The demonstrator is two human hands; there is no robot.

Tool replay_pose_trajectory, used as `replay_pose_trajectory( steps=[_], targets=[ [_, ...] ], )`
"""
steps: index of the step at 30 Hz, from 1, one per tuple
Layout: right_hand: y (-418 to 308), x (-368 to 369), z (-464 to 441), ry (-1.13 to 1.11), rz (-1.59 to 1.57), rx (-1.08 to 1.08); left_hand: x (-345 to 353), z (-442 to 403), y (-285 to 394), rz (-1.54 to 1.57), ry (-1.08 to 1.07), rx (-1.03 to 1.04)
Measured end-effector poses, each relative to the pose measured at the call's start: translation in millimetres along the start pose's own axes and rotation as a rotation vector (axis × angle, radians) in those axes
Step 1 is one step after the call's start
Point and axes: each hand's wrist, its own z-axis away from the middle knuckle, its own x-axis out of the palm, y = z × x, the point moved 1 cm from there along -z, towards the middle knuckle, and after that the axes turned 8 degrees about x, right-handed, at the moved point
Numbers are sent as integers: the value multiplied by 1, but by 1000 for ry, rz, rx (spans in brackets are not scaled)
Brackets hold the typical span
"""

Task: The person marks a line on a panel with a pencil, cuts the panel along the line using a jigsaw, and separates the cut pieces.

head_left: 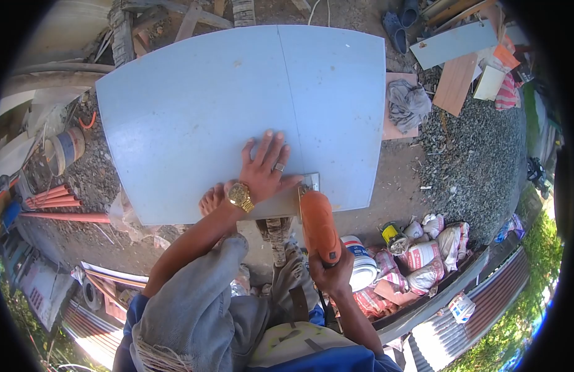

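A large pale blue board (194, 111) lies flat, with a thin dark line running across it from the far edge toward me. My left hand (266, 167) is pressed on the board with fingers spread, a ring on one finger and a gold watch (240, 196) at the wrist. My right hand (334, 273) is wrapped round the rear of an orange power tool (320, 226). The tool's metal base plate (312, 181) rests on the board's near edge, close to the line and beside my left thumb. A bare foot (211, 199) also rests on the near edge. The tool's blade is hidden.
A gravel pile (467, 167) and a grey cloth (408, 105) lie to the right. White buckets (360, 266) and filled sacks (423, 257) stand at the lower right. Orange pipes (67, 217) and a bucket (65, 150) are at the left. Wooden beams (122, 31) lie beyond the board.
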Motion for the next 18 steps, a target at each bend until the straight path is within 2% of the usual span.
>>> replay_pose_trajectory(
  steps=[18],
  targets=[
    [-5, 0, -1, -9, 10, 26, -4, -5, -3, 23, 35, 39]
  ],
)
